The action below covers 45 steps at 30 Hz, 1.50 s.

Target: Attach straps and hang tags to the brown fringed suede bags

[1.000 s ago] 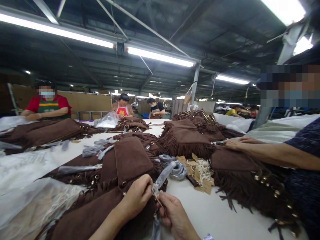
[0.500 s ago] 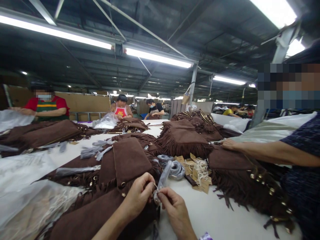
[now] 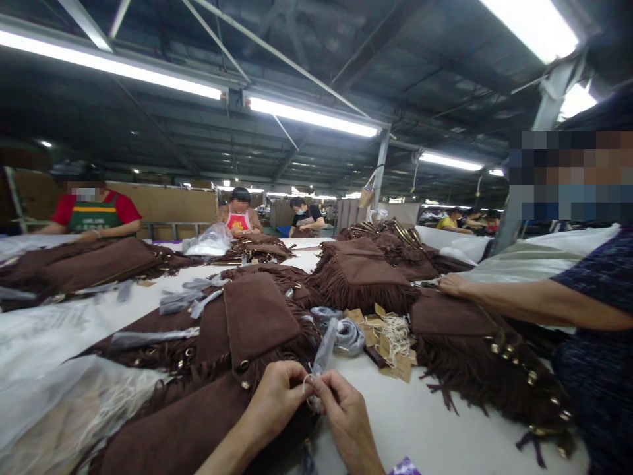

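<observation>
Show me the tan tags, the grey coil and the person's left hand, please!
Tan tags (image 3: 401,370): head view, on a lower tag's flat face.
Grey coil (image 3: 349,336): head view, on its spiral's middle.
Left hand (image 3: 273,396): head view, on the back of the hand.

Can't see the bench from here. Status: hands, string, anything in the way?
Left hand and right hand pinching white string. Translucent plastic strip just beyond them. Brown bag beside left hand; nothing plainly blocking.

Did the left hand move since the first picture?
Yes, a little: the left hand has come lower in the picture and slightly right, judged against the gold ring beside it.
</observation>
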{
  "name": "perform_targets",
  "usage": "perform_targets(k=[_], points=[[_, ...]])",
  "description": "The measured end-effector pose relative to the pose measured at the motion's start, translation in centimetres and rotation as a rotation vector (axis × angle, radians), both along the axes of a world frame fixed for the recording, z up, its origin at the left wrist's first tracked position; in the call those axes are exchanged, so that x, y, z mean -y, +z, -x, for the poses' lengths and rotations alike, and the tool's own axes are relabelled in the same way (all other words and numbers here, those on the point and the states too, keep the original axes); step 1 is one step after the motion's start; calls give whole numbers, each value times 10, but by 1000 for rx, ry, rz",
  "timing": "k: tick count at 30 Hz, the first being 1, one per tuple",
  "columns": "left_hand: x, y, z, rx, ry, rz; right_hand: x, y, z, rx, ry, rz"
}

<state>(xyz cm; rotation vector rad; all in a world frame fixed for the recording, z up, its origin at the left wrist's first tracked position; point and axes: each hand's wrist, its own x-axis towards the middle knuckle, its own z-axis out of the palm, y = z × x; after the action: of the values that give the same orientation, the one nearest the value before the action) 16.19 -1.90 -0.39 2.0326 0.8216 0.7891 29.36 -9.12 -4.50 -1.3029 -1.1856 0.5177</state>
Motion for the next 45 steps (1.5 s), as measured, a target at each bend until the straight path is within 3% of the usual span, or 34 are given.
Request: perform_targets(k=[9, 17, 21, 24, 29, 38, 45], points=[[2, -5, -1, -9, -38, -124, -3, 1, 2, 45, -42, -38], [-2, 0, -1, 133, -66, 221, -6, -7, -4, 6, 1, 37], [-2, 5, 1, 218, -76, 504, -3, 0, -5, -156, 228, 69], [-3, 8, 4, 261, -101, 625, 4, 10, -9, -301, 417, 88], [-2, 14, 9, 345, -172, 726, 14, 18, -19, -235, 618, 208], [-9, 7, 14, 479, -290, 886, 12, 10, -30, 315, 398, -9], [-14, 0, 15, 487, -238, 982, 16, 15, -30, 504, 131, 281]])
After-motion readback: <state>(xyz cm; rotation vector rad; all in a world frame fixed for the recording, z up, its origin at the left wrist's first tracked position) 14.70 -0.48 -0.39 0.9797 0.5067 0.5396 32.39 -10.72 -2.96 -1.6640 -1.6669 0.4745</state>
